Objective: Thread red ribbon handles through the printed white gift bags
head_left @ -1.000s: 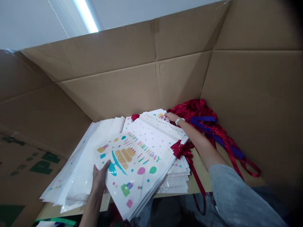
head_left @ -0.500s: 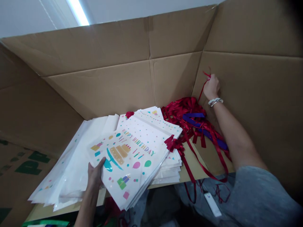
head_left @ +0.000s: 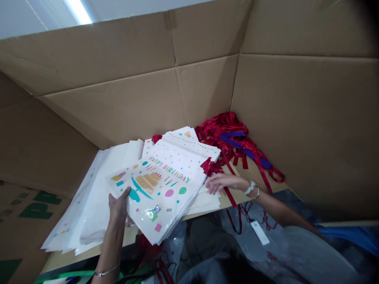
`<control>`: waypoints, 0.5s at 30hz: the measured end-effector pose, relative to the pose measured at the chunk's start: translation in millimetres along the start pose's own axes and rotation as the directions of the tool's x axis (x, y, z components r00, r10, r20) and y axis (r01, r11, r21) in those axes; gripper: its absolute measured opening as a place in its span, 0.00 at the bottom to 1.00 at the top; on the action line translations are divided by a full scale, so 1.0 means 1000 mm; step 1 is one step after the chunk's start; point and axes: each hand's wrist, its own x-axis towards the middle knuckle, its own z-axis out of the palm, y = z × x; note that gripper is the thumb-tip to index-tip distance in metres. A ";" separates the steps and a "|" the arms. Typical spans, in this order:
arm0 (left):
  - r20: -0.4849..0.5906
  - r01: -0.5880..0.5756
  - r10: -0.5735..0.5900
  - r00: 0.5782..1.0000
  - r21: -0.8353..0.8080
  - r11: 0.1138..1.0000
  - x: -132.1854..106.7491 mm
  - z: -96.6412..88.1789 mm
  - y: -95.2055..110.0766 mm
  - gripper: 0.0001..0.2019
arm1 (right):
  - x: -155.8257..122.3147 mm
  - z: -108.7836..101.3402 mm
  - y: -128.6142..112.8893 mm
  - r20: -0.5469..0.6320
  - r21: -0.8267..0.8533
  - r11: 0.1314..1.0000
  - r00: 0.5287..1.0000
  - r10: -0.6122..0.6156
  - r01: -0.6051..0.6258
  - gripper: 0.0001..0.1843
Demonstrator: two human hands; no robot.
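Observation:
My left hand (head_left: pixel 118 207) grips the near left edge of a stack of flat, glossy white birthday bags (head_left: pixel 168 193), its thumb on top. The uppermost bag is printed with a cake, balloons and "HAPPY BIRTHDAY". A gathered red ribbon (head_left: pixel 209 166) lies at the stack's right edge. Just below that ribbon is my right hand (head_left: pixel 223 183), its fingers stretched out and slightly parted, with nothing visible in them. Whether the fingertips touch the bags I cannot tell. Behind, red ribbons (head_left: pixel 219 124) lie heaped with a purple-blue strip (head_left: pixel 232 139) among them.
More white bags (head_left: pixel 114 169) lie spread at the left. Tall cardboard walls (head_left: pixel 118 102) enclose the work surface (head_left: pixel 251 177) at the back and sides. Below its front edge, a white tag (head_left: pixel 259 232) hangs among red cords at my lap.
My right hand has come down from the right cardboard wall to the bags' right edge, letting go of the red ribbon end it held. My left hand keeps its grip. The view has shifted slightly.

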 end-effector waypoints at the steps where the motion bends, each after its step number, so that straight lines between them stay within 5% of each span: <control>1: -0.011 0.001 -0.001 1.000 -0.001 1.000 0.000 0.003 0.006 0.28 | 0.003 0.014 0.013 0.038 0.158 0.987 0.999 0.025 -0.030 0.24; 5: -0.009 0.009 -0.009 1.000 -0.015 1.000 0.000 0.013 0.027 0.29 | 0.019 0.034 0.034 0.045 0.626 0.779 0.999 -0.018 -0.014 0.16; 10: 0.045 0.067 -0.064 0.997 -0.065 0.996 -0.003 0.020 0.039 0.28 | 0.049 0.044 0.024 -0.083 0.816 0.574 0.996 0.013 0.060 0.11; 15: 0.032 0.165 -0.163 0.986 -0.107 0.980 -0.013 0.017 0.037 0.31 | 0.081 0.044 0.003 -0.333 0.752 0.614 0.942 0.039 0.241 0.20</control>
